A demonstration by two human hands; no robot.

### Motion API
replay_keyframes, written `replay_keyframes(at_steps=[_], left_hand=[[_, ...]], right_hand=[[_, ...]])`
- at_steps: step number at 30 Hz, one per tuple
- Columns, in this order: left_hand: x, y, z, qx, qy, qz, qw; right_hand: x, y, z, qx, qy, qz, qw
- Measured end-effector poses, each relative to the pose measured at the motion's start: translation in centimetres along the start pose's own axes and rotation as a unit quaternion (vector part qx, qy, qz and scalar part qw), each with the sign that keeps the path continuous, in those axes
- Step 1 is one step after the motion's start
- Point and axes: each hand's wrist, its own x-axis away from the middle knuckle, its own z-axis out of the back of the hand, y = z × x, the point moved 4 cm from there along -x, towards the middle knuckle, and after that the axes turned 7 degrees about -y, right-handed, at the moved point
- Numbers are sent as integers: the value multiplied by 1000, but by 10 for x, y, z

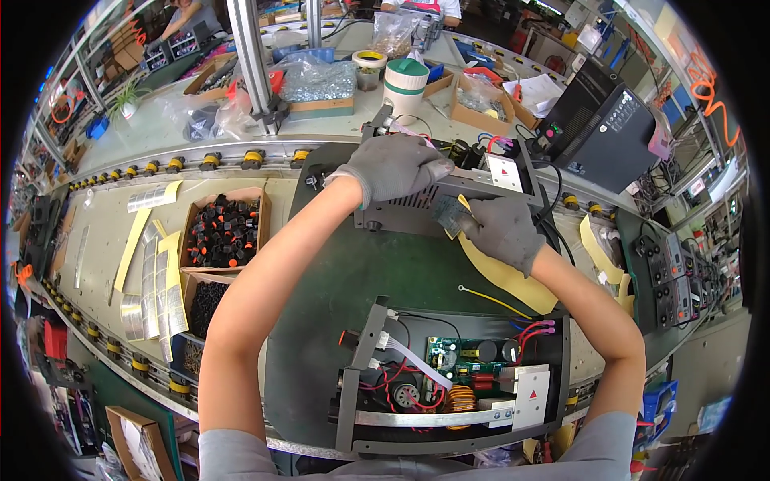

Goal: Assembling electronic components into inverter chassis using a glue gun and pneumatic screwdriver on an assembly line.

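Note:
My left hand, in a grey glove, lies across the top of a grey metal device casing, its fingers curled over the edge. My right hand, gloved too, pinches a dark silvery label close to the casing's near side. Below that hand spreads a curved yellow backing sheet; whether it is joined to the label, I cannot tell. Nearer to me stands a second open casing, with a green circuit board, coloured wires and a copper coil inside.
Both casings rest on a dark green mat. To the left are a box of black and orange knobs, a box of black screws and label sheets. Rollers line the far rail. A black machine stands at the far right.

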Motion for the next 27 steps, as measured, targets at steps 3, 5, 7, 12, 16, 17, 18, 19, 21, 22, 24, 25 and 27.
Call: replay_keyframes(at_steps=[3, 5, 7, 12, 16, 17, 18, 19, 21, 22, 24, 25, 27], left_hand=[[-1, 0, 0, 1, -4, 1, 1000], [-1, 1, -1, -4, -2, 0, 1000], [-1, 5, 3, -5, -6, 6, 1000], [2, 1, 2, -5, 22, 10, 1000], [-1, 2, 0, 3, 8, -2, 1000], [-1, 3, 0, 1, 6, -2, 1000], [-1, 3, 0, 1, 6, -2, 1000], [0, 3, 1, -3, 8, 2, 1000], [1, 2, 1, -8, 9, 6, 1000], [1, 1, 2, -6, 13, 2, 1000], [1, 3, 3, -3, 17, -3, 1000], [0, 5, 3, -3, 8, 0, 1000], [-1, 5, 2, -3, 0, 4, 1000]], right_hand=[[2, 1, -2, -11, -23, 11, 1000], [5, -2, 4, -11, -42, 6, 999], [6, -4, 8, -13, -60, 2, 998], [-8, -9, 9, -6, -46, 9, 999], [-7, -5, 7, 1, -33, 9, 999], [-6, -4, 6, 3, -31, 7, 999], [-6, -4, 6, 3, -30, 4, 1000], [-7, -5, 6, 3, -30, 4, 1000], [-8, -5, 6, 11, -37, -3, 999], [-8, -5, 6, 10, -36, -2, 999], [-7, -4, 6, 8, -30, -1, 1000], [-6, -3, 5, 10, -31, -2, 999], [-5, -3, 6, 12, -21, 1, 1000]])
